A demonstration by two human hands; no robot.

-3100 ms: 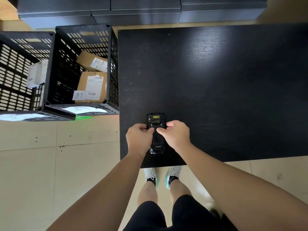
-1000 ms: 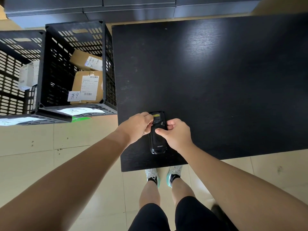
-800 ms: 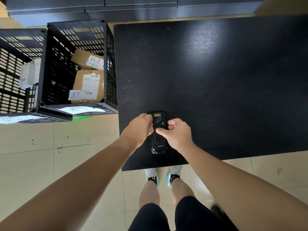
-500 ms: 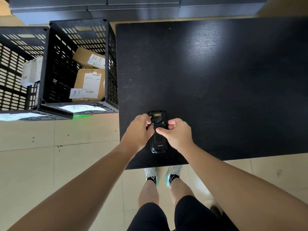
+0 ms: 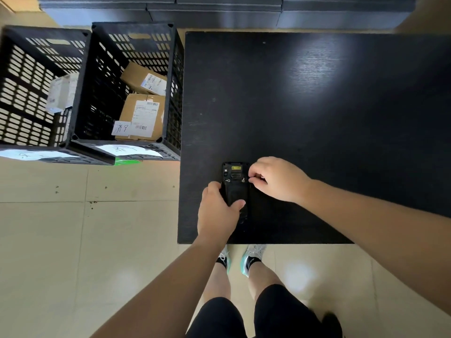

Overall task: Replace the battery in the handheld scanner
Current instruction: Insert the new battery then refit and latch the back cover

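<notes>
A black handheld scanner point(image 5: 235, 184) lies back side up near the front left corner of the black table point(image 5: 317, 123). A yellow label and two small latches show at its far end. My left hand point(image 5: 217, 213) wraps around the scanner's lower half, thumb across the back cover. My right hand point(image 5: 278, 179) sits at the scanner's right edge, fingertips pinched together by the right latch. No loose battery is visible.
Two black slatted crates point(image 5: 83, 89) stand on the tiled floor left of the table; the nearer one holds cardboard boxes point(image 5: 142, 115) with labels. Paper sheets point(image 5: 127, 150) lie on the crates' front rims. Dark cabinets run along the back. My feet are under the table's front edge.
My left hand slid down from the scanner's top left to grip its lower half. My right hand moved out to the right edge by the latch. The scanner stayed put.
</notes>
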